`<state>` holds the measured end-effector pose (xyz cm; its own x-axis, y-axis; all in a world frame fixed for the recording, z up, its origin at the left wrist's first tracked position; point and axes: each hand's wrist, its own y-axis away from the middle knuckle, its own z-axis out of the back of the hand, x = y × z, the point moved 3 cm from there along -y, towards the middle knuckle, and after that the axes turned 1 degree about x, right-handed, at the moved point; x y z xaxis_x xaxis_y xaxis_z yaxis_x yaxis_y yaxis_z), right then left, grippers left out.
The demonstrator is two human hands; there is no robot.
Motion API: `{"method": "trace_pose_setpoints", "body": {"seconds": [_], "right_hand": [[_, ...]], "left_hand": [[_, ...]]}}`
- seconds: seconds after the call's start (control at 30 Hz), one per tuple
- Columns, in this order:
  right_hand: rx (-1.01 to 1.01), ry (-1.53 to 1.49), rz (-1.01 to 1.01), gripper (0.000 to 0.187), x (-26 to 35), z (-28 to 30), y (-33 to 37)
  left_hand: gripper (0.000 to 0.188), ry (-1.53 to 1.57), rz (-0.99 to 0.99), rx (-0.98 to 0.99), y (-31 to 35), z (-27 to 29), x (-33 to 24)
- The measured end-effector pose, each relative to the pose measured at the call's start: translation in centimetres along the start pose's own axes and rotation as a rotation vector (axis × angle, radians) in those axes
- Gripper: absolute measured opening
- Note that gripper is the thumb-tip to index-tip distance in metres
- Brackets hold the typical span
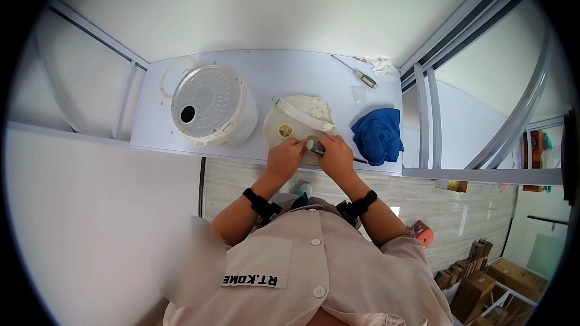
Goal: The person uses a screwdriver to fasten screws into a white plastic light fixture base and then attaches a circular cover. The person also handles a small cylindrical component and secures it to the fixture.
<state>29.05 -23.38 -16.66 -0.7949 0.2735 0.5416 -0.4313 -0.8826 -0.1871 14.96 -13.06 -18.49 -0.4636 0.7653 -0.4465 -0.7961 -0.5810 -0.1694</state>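
A round off-white lid-like part (273, 122) lies near the table's front edge, with a white curved strap (301, 115) across it and a small yellowish round fitting (284, 130). My right hand (337, 157) is closed around the grey handle of a screwdriver (315, 147); its dark shaft points out to the right. My left hand (286, 157) is at the part's near rim, fingertips pinched together close to the screwdriver handle. What those fingertips hold, if anything, is too small to tell.
A white cylindrical pot-like housing (243, 122) with a silvery top stands on the white table (266, 63) at left, by a pale ring (164, 82). At right lie a blue cloth (379, 136), another screwdriver (365, 78), a clear small piece (359, 95) and crumpled white material (383, 67).
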Motion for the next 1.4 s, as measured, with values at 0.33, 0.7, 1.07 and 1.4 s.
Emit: {"method": "trace_pose_setpoints", "body": {"seconds": [0.33,0.7,1.07,1.4], "right_hand": [[-0.054,0.081,0.019,0.018,0.3,-0.4,0.4],[-0.042,0.096,0.018,0.018,0.1,-0.5,0.6],[0.001,0.050,0.034,0.030,0.0,-0.3,0.1],[-0.017,-0.018,0.095,0.032,-0.1,0.2,0.1]], "left_hand": [[0.011,-0.016,-0.072,-0.099,0.1,0.6,-0.8],[0.014,-0.015,-0.082,-0.074,0.6,0.0,-0.5],[0.008,0.058,-0.042,-0.114,0.5,0.4,-0.4],[0.041,0.067,-0.007,-0.027,-0.5,0.0,-0.9]]}}
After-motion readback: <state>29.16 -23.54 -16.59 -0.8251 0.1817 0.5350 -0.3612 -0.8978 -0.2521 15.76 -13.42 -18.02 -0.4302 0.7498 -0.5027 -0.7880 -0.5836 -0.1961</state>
